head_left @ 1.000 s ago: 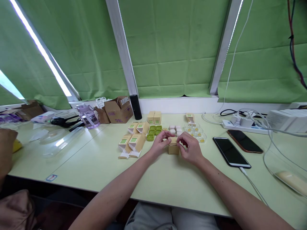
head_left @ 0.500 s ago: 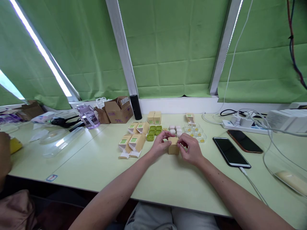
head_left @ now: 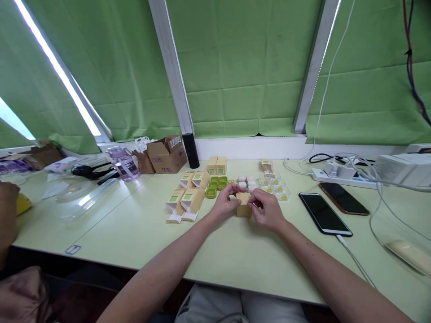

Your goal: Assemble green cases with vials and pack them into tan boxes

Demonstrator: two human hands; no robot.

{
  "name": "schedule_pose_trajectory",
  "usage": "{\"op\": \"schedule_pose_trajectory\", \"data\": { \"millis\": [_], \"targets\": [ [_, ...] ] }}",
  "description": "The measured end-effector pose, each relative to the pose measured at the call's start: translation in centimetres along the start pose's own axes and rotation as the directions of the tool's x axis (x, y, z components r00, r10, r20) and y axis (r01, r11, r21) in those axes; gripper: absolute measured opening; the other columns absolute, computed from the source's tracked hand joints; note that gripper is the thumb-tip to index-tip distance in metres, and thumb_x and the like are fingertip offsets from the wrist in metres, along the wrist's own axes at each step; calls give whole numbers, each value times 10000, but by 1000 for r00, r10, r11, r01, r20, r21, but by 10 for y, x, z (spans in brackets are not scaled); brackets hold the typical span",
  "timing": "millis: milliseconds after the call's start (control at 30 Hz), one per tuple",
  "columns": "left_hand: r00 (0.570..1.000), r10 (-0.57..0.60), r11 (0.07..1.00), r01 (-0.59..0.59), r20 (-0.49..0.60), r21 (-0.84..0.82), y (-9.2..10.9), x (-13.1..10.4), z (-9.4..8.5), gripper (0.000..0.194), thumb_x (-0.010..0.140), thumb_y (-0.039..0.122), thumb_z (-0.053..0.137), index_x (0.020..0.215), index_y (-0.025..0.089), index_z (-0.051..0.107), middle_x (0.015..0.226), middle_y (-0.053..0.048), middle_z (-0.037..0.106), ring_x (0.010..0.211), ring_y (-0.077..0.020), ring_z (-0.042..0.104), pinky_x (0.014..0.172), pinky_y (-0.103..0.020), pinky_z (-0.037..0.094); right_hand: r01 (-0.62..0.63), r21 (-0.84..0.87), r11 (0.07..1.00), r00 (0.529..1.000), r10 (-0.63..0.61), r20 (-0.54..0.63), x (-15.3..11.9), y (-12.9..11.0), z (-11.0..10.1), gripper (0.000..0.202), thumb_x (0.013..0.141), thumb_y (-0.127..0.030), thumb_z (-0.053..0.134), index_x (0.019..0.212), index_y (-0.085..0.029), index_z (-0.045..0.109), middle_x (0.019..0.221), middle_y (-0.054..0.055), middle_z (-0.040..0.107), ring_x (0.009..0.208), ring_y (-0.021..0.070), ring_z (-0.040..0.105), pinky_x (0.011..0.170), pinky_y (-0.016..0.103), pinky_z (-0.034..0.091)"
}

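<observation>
A small tan cardboard box (head_left: 243, 208) stands on the table between my hands. My left hand (head_left: 226, 202) has its fingers closed on the box's left side and top edge. On the right side, my right hand (head_left: 266, 207) pinches the box near its top. Just behind are white-pink cubes (head_left: 242, 179) and clear trays with yellow pieces (head_left: 282, 194). Green square cups (head_left: 211, 193) sit left of them. Several tan boxes with green labels and open flaps (head_left: 191, 201) lie farther left.
Two closed-looking tan boxes (head_left: 216, 165) and one open box (head_left: 267, 167) stand behind. Phones (head_left: 325, 213) and cables lie right, near a power strip (head_left: 346, 178). A black cylinder (head_left: 191, 150), cardboard carton (head_left: 166, 154) and purple bottle (head_left: 123, 163) are back left. Another person's arm (head_left: 7, 215) is far left.
My hands and the box stay almost where they were. At the far left, the other person's hand and the yellow object have shifted slightly.
</observation>
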State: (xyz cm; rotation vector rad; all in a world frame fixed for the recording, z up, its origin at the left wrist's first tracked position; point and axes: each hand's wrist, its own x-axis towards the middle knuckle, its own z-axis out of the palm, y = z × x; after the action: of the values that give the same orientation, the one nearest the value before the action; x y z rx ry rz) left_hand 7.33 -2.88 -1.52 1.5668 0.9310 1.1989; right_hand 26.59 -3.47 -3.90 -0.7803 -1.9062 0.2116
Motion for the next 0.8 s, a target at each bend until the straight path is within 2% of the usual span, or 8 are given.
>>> {"op": "schedule_pose_trajectory", "data": {
  "millis": [133,267,400,533,667,800],
  "targets": [
    [1000,14,1000,-14,3,17,-1,0,-1,354,696,186,708,1034,201,602,1230,-109,747,1139,-266,656,826,-327,404,13,-15,1000,999,-12,49,1,1,-3,133,775,-118,589,782,-229,516,707,-24,525,626,144,469,589,275,342],
    [999,37,999,-37,-2,27,-1,-1,-2,341,741,237,743,1055,203,615,1232,-115,749,1145,-274,659,872,-345,425,0,-64,998,995,7,97,2,0,-9,172,767,-128,587,900,-231,548,766,-19,561,655,151,504,621,276,373],
    [998,50,998,-51,-31,-33,-4,1,-3,294,800,282,736,1055,203,613,1194,-122,749,1166,-270,665,926,-355,460,-117,-152,981,987,132,91,4,5,-9,201,782,-141,566,961,-233,553,774,-15,580,661,161,529,636,283,380],
    [996,15,997,-21,-90,-69,-9,4,-3,293,786,250,734,1037,202,589,1197,-135,742,1139,-258,671,932,-358,484,-254,-221,942,962,270,46,4,12,-8,198,813,-171,549,999,-238,545,763,-23,576,653,166,532,623,284,361],
    [995,18,997,-24,-95,-69,-8,4,-3,274,805,234,693,1059,196,598,1205,-137,742,1145,-253,673,954,-364,488,-181,-146,973,978,193,76,3,8,-10,179,862,-244,580,1034,-238,530,748,-43,540,636,155,515,624,280,373],
    [999,1,997,-6,-54,-81,-5,3,-2,276,825,219,657,1096,200,608,1143,-116,757,1195,-264,668,987,-375,483,-75,-129,989,985,93,142,2,1,-13,268,833,-261,630,1083,-232,539,813,-25,579,672,161,535,650,285,391]
  ]
}}
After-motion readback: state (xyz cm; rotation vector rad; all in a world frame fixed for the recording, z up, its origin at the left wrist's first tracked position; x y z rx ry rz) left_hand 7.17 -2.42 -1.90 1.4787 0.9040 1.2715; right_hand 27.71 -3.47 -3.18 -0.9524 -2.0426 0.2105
